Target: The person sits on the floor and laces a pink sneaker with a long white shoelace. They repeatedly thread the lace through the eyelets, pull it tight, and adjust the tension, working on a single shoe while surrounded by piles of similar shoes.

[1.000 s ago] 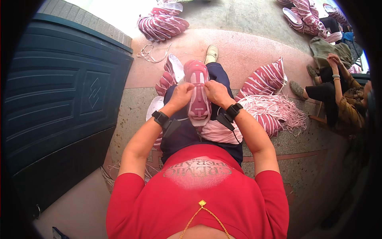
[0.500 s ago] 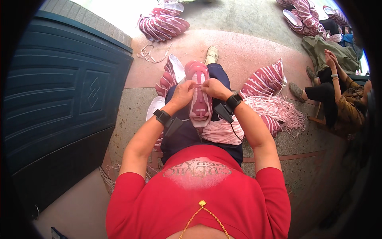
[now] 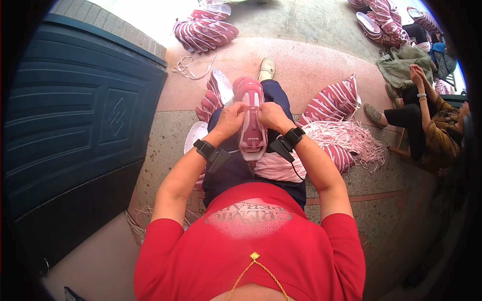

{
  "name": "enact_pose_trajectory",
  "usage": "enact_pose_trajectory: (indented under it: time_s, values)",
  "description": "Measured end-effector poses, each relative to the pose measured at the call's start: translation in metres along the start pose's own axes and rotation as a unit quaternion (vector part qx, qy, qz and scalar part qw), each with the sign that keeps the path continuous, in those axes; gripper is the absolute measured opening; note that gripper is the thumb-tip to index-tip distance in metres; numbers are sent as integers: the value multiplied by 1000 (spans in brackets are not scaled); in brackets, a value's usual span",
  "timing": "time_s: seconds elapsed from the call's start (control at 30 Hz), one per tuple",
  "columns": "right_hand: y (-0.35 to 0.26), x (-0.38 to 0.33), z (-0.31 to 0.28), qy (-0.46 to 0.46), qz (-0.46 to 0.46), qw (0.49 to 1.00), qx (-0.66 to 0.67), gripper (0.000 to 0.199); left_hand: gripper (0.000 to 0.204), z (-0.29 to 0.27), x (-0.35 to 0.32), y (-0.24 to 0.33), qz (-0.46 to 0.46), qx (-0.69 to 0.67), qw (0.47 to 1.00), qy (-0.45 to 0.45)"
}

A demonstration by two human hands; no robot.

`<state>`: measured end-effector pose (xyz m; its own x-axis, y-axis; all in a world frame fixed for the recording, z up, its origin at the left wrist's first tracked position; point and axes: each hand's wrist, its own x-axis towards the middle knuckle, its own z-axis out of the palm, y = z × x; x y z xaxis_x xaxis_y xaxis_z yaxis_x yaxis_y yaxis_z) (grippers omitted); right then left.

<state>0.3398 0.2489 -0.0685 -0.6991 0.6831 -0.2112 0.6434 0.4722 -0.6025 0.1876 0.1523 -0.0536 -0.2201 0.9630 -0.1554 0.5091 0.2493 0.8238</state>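
A pink shoe [image 3: 252, 120] lies sole-down along the person's lap, toe pointing away, and both hands are at its upper part. The left hand [image 3: 230, 119] pinches a pale lace [image 3: 252, 107] at the shoe's left side, fingers closed on it; the right hand [image 3: 270, 115] grips the other side of the same lace, fingers curled in. Judging by where the hands sit, lacing looks to be under way near the toe end, with the eyelets toward the heel not yet threaded, though the rows are too small to count. A heap of loose laces [image 3: 346, 138] lies on the floor to the right, just beside a bundle of shoes [image 3: 332, 100]; more shoes [image 3: 205, 30] lie farther ahead, which suggests plenty remain. Against the earlier frame, the hands have drawn closer together over the shoe and sit a little nearer the toe; the shoe itself has hardly shifted on the lap.
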Motion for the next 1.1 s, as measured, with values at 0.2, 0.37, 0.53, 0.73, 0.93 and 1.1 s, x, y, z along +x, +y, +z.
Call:
enact_pose_trajectory:
  time_s: [0.2, 0.37, 0.53, 0.73, 0.93, 1.1]
  values:
    - [3, 11, 6, -44, -20, 999, -14, 26, 22, 1, 1, 5, 6, 15, 1000, -1]
    - [17, -7, 9, -53, 57, 924, 375, 19, 23, -4, 4, 4, 12, 15, 1000, -1]
    - [10, -13, -2, 1, 63, 938, 342, 17, 24, -4, 12, 15, 54, 55, 997, -13]
    - [15, -5, 6, 2, 33, 928, 372, 17, 25, -1, 16, 14, 76, 114, 990, -26]
    - [9, -1, 4, 2, -47, 968, 246, 14, 27, -1, 15, 16, 67, 119, 990, -36]
    - [1, 1, 10, 44, -84, 984, 153, 11, 28, 3, 14, 11, 91, 145, 985, 0]
